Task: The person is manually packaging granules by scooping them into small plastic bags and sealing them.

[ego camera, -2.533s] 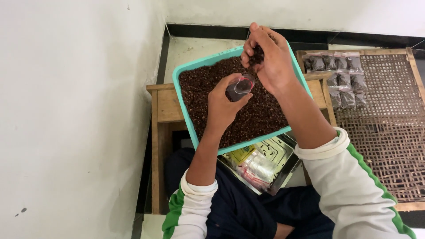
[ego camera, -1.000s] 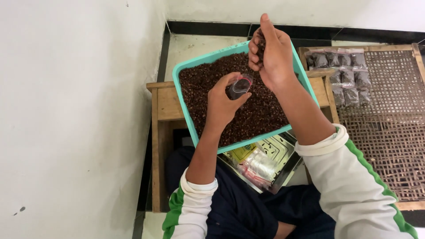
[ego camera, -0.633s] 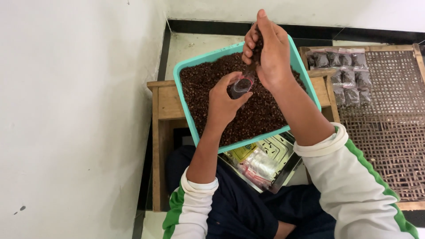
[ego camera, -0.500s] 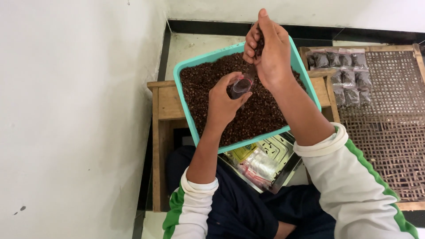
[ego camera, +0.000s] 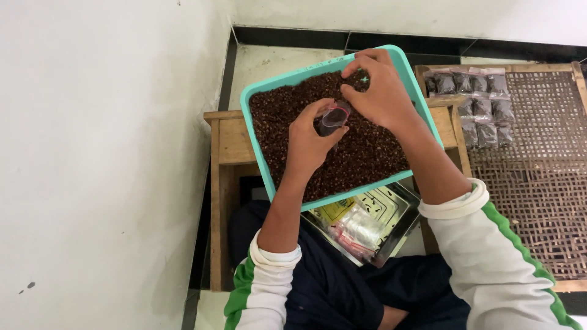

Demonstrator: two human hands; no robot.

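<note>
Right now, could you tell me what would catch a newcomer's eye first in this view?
The turquoise plastic tray heaped with dark brown granules, resting on a wooden stool in the middle, stands out first. Over it, the left hand holds a small clear bag open while the right hand meets it at its mouth. To the right, a row of filled dark packets lies on a woven bamboo rack.

Seen from above, a left hand (ego camera: 309, 142) holds a small clear bag (ego camera: 333, 118) open over a turquoise tray (ego camera: 257, 98) of dark brown seeds (ego camera: 367, 153). The right hand (ego camera: 379, 95) pinches seeds at the bag's mouth. Filled packets (ego camera: 480, 107) lie on a woven rack (ego camera: 544, 183) nearby.
</note>
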